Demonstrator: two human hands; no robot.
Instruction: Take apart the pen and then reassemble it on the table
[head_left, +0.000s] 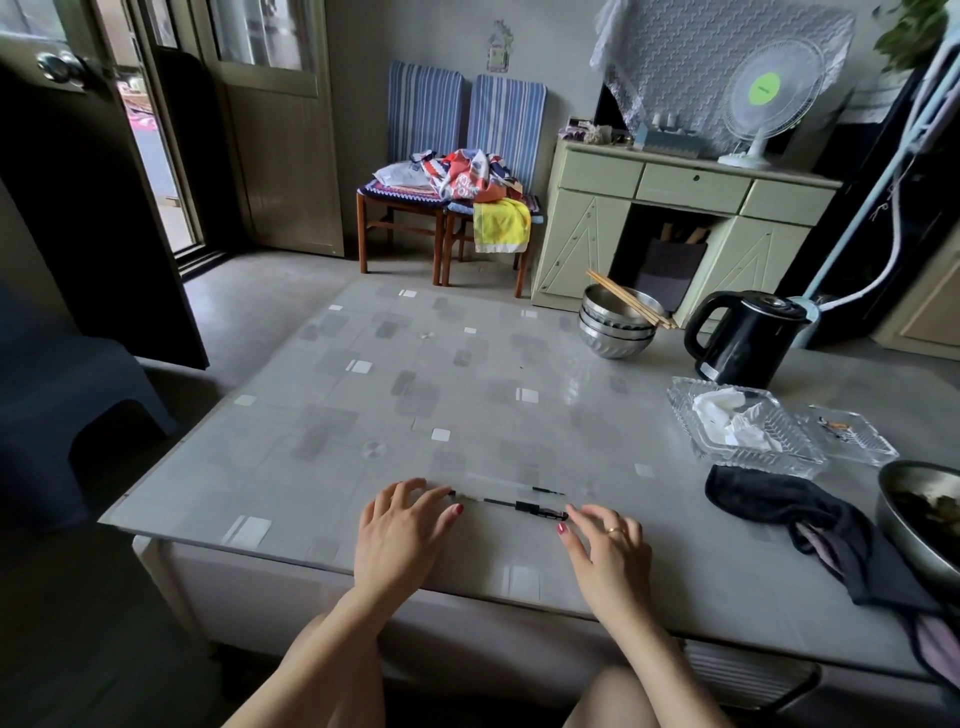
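Observation:
The pen lies in pieces on the grey table (363, 405) near its front edge. A black-tipped part with a black clip (524, 506) lies between my hands. Just behind it lies a thin clear refill (514, 485) with a dark tip. My left hand (402, 530) rests flat on the table at the left end of the pieces, fingers spread, a fingertip next to a small dark bit. Spread just above the surface, my right hand (610, 545) has a fingertip close to the right end of the clip part. Neither hand holds anything.
To the right stand a glass tray with tissues (743, 431), a smaller glass dish (852, 434), a black cloth (800, 519) and a metal bowl (919, 519). Further back are a black kettle (743, 338) and stacked steel bowls with chopsticks (618, 322).

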